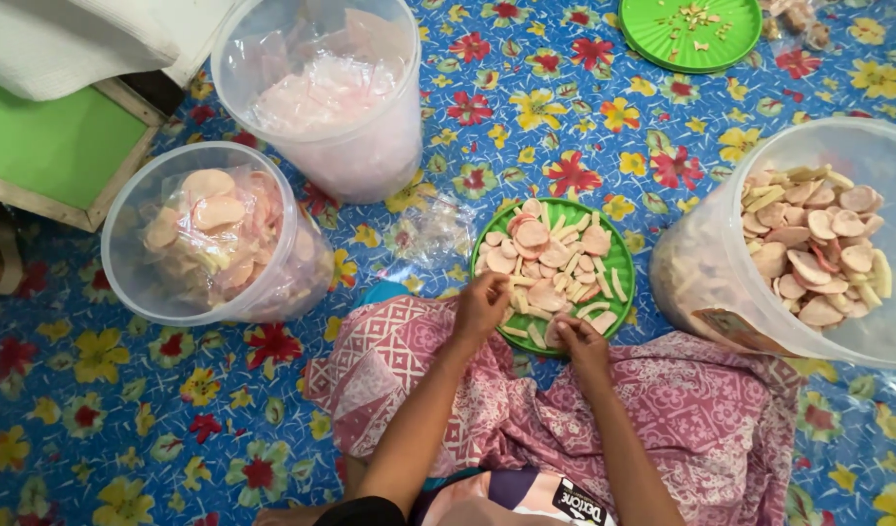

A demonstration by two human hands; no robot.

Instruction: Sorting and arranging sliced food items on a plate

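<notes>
A round green plate [618, 259] piled with pale pink crackers and yellowish sticks lies on the flowered floor mat in front of my lap. My left hand [481, 304] rests at the plate's near-left rim, fingers curled among the crackers. At the near edge, my right hand [576, 341] has its fingers bent over some pieces. What either hand pinches is hidden. A small clear plastic bag [431, 232] lies just left of the plate.
A clear tub of loose crackers [816, 244] stands at the right. Two clear tubs are at the left: one with bagged crackers [212, 234], one with empty clear bags [326, 93]. A second green plate [691, 31] lies far back. A green wooden-framed board [58, 146] is far left.
</notes>
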